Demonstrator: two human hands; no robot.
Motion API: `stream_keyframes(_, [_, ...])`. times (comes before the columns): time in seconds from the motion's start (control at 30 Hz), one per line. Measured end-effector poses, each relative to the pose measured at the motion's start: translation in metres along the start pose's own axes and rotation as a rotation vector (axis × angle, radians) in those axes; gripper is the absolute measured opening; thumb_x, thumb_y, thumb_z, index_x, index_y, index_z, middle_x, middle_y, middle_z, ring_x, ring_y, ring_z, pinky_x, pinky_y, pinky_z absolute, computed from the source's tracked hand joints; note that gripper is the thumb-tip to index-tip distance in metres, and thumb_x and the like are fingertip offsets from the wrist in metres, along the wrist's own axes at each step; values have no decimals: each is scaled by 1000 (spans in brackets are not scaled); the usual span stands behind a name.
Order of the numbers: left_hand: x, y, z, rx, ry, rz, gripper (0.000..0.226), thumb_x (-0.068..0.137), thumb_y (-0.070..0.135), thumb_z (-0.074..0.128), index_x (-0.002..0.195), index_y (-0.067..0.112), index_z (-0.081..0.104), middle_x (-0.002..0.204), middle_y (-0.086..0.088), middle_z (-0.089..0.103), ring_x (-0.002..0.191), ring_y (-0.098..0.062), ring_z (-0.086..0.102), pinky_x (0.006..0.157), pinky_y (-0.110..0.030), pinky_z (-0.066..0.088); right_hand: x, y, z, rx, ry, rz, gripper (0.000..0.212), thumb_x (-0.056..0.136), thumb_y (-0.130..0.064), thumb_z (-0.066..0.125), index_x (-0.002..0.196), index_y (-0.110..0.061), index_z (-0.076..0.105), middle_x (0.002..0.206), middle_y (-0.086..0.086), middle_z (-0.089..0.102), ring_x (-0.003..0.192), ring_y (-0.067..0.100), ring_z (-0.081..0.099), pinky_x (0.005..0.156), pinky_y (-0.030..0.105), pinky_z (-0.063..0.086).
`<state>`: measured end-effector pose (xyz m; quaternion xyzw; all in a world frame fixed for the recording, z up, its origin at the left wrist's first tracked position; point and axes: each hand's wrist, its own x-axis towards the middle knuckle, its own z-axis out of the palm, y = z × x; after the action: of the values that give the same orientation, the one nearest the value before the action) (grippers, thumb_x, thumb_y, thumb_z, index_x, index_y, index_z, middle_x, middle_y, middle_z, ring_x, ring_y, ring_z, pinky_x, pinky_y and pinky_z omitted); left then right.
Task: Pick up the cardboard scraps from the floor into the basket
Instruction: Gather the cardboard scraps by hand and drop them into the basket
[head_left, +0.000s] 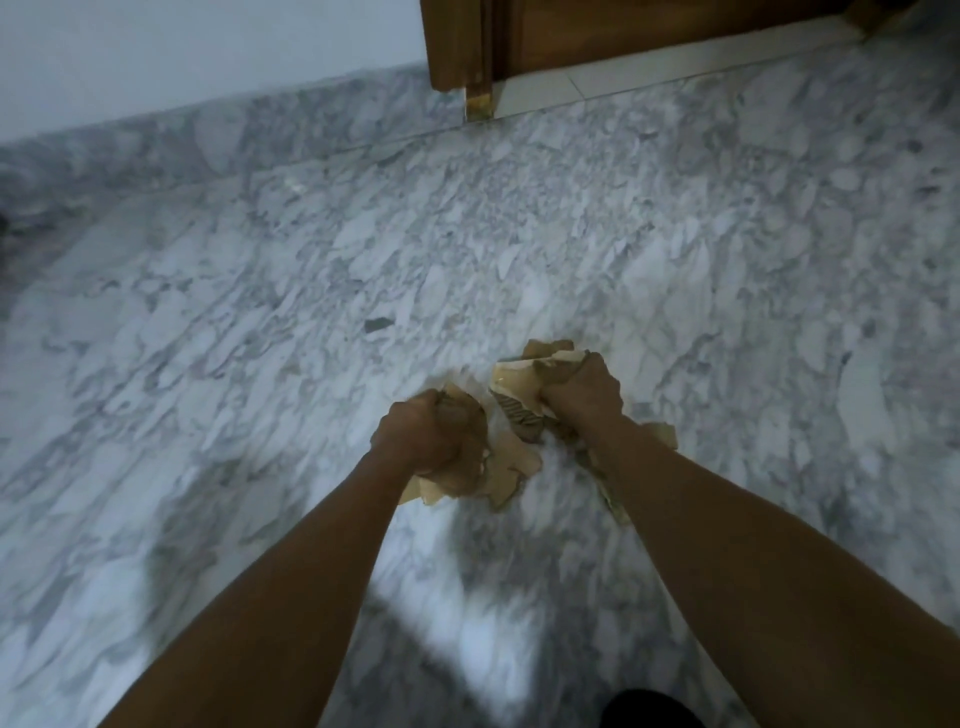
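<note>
Left hand: clenched into a fist, knuckles up, fingers curled tight round a wad of torn cardboard; no gap shows between fingers and palm.
Left cardboard scraps: tan, ragged pieces that stick out of the fist on its near and inner sides, crumpled and overlapping.
Right hand: likewise clenched, back of the hand up, fingers wrapped round a second wad.
Right cardboard scraps: pale pieces that project ahead of and inward from the fist; one shows its corrugated ribbing just beside the fingers, and more pieces trail along and under the forearm.
Relation of the two wads: just beside each other, with a narrow strip of floor showing between them.
Contact with floor: cannot be told; both wads lie over the marble floor, and the frame is blurred.
Forearms: bare, reaching forward from the lower edge and converging toward the centre.
Small dark fleck: on the floor, ahead of and apart from the left hand.
Wooden door frame: at the top edge, standing on the floor.
Marble skirting: runs along the foot of the white wall.
</note>
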<state>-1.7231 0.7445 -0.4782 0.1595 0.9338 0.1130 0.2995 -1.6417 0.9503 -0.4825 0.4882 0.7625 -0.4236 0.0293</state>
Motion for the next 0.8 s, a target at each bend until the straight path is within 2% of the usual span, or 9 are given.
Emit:
stream_keyframes(0.1, [-1, 4, -2, -22, -22, 13, 62, 79, 34, 67, 135, 24, 43, 123, -14, 56, 109, -33, 59, 83, -34, 51, -6, -3, -7, 171, -93, 33, 75, 75, -45, 81, 132, -18, 41, 116, 6, 59, 104, 26, 61, 92, 38, 54])
stream_keyframes(0.17, [-3, 2, -4, -20, -19, 20, 59, 79, 33, 67, 133, 22, 45, 123, -14, 56, 110, -32, 58, 83, -33, 50, -7, -1, -22, 206, -160, 41, 78, 64, -56, 83, 128, -16, 59, 116, 0, 66, 103, 18, 66, 92, 38, 57])
stream_keyframes(0.3, [-10, 9, -9, -1, -28, 32, 57, 83, 31, 64, 136, 20, 46, 126, -10, 58, 113, -29, 57, 82, -26, 45, -5, 1, -82, 240, -218, 60, 40, 64, -41, 88, 94, -17, 75, 97, 7, 76, 88, 21, 74, 81, 43, 62])
stream_keyframes(0.37, [-13, 13, -13, 10, -72, 10, 59, 86, 33, 63, 139, 17, 45, 130, -10, 56, 117, -29, 56, 85, -26, 44, -11, 3, -118, 231, -340, 24, 37, 71, -37, 88, 96, -12, 77, 93, 12, 77, 78, 23, 76, 68, 39, 63])
stream_keyframes(0.47, [-9, 16, -30, -12, -167, -16, 58, 77, 37, 75, 127, 14, 57, 122, -10, 61, 110, -27, 59, 87, -33, 50, -33, 16, -148, -25, -499, -27, 22, 80, -27, 82, 85, -7, 75, 69, 12, 74, 52, 20, 69, 41, 25, 50])
stream_keyframes(0.53, [-7, 20, -42, -20, -233, 37, 41, 69, 32, 84, 104, 17, 69, 104, -6, 69, 97, -24, 65, 76, -32, 52, -43, 37, -143, -203, -546, -66, 20, 76, -25, 84, 87, -10, 76, 76, 6, 74, 63, 17, 71, 51, 27, 54])
stream_keyframes(0.63, [-15, 40, -52, 35, -338, 186, 27, 60, 29, 90, 79, 26, 71, 81, 5, 70, 80, -16, 68, 65, -27, 52, -51, 69, -117, -472, -515, -178, 71, 47, -50, 85, 108, -18, 70, 111, 1, 61, 108, 25, 63, 82, 32, 53])
stream_keyframes(0.7, [-21, 52, -41, 108, -395, 281, 33, 58, 31, 88, 86, 23, 73, 90, 1, 73, 86, -20, 69, 72, -33, 57, -49, 87, -97, -632, -462, -256, 100, 34, -70, 64, 122, -22, 64, 127, 1, 48, 118, 30, 49, 95, 36, 46])
stream_keyframes(0.8, [-28, 63, -4, 284, -397, 452, 59, 49, 49, 78, 102, 25, 69, 133, -4, 50, 116, -25, 53, 92, -42, 53, -44, 94, -89, -631, -413, -323, 99, 42, -73, 64, 125, -19, 62, 130, 8, 48, 115, 32, 49, 93, 37, 46])
